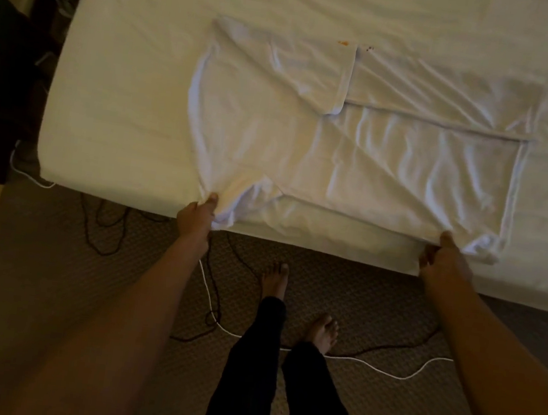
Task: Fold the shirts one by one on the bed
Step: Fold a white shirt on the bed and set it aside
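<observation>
So the white shirt (359,148) is spread out, partly folded, along the near edge of the bed (125,85). Its near-left corner is pinched by the left grip (197,218), and its near-right corner by the right grip (445,259).

A white shirt (360,142) lies spread and wrinkled on the bed (123,102), close to its near edge. One sleeve is folded in over the body, a long side flap is folded across, and both near corners are bunched.
</observation>
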